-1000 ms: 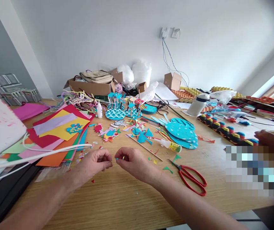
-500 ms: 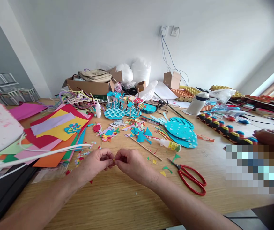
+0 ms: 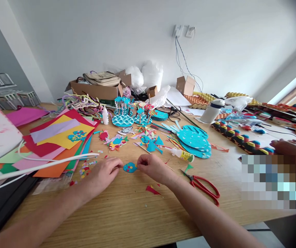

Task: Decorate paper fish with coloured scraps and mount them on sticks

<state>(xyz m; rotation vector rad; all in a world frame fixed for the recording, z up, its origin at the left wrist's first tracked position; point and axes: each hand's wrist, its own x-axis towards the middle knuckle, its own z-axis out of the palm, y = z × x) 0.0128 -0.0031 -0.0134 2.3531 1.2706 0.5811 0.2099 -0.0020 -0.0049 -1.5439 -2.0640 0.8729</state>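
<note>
Both bare hands have drawn apart since 0.5 s ago, when their fingertips met; in the head view, a small blue paper fish with red and yellow dots (image 3: 129, 167) now shows between them, on the wooden table (image 3: 111, 217). Pointed red paper scraps (image 3: 152, 189) have come into sight nearer the wearer.

Still in that view, the left hand (image 3: 106, 174) has its fingers curled at the fish's head end; whether they touch it, I cannot tell. The right hand (image 3: 155, 168) has its fingertips drawn together at the tail end, beside a bit of yellow; whether they grip or only press, I cannot tell.

Red-handled metal scissors (image 3: 204, 187) lie right of the right wrist, and a white glue bottle with a yellow label (image 3: 182, 155) lies on its side beyond them. 1 hand of another person (image 3: 291, 146) is at the far right.
</note>
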